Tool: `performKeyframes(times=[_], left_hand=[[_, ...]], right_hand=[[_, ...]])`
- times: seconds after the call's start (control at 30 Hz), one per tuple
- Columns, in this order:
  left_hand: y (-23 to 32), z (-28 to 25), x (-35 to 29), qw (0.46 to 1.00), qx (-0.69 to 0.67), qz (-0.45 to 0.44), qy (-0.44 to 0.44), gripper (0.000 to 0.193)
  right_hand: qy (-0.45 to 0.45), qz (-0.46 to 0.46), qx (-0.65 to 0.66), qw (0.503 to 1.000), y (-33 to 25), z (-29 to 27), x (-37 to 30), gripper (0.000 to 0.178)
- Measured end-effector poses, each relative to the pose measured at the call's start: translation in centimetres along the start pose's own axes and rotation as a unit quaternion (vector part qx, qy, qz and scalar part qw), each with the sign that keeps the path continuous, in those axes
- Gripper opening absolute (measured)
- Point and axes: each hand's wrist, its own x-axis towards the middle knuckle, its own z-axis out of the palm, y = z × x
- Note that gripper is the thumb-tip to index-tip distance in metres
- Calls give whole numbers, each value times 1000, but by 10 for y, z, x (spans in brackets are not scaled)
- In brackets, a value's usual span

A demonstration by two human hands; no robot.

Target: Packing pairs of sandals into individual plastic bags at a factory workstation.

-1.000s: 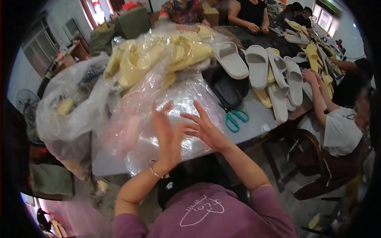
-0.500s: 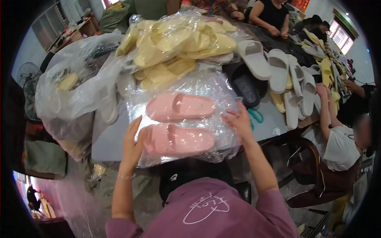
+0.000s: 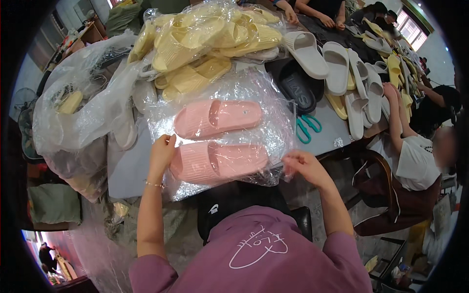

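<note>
Two pink slide sandals lie side by side under clear plastic on the table in front of me, an upper one (image 3: 239, 115) and a lower one (image 3: 242, 160). The clear plastic bag (image 3: 159, 113) around them looks crinkled and shiny. My left hand (image 3: 161, 154) is closed at the bag's left edge, beside the lower sandal's toe, its fingertips pressed together on the film. At the lower right corner my right hand (image 3: 307, 168) pinches the bag's loose edge, near the lower sandal's heel. What lies beneath the bag is partly hidden.
Yellow slides (image 3: 183, 44) in plastic are heaped behind. Green-handled scissors (image 3: 308, 128), a black slide (image 3: 298, 90) and grey slides (image 3: 337, 68) lie to the right. A large plastic sack (image 3: 63, 127) stands left. A person in a white shirt (image 3: 415, 166) sits at the right.
Both hands have gone from spread fingers to closed ones at the bag's edges. My right hand has moved down to the lower right corner. The view has shifted slightly.
</note>
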Motion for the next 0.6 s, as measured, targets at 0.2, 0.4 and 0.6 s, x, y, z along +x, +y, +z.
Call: performKeyframes(times=[0.2,0.4,0.6], left_hand=[[18,3,-12,978,-10,76,196,24],[5,-8,-26,974,-55,7,220,25],[-4,5,-22,989,4,-6,150,32]], right_hand=[[84,-131,-84,984,-46,6,22,15],[147,-11,-62,987,-33,-41,19,18],[278,-112,-296,907,-18,-41,38,23]])
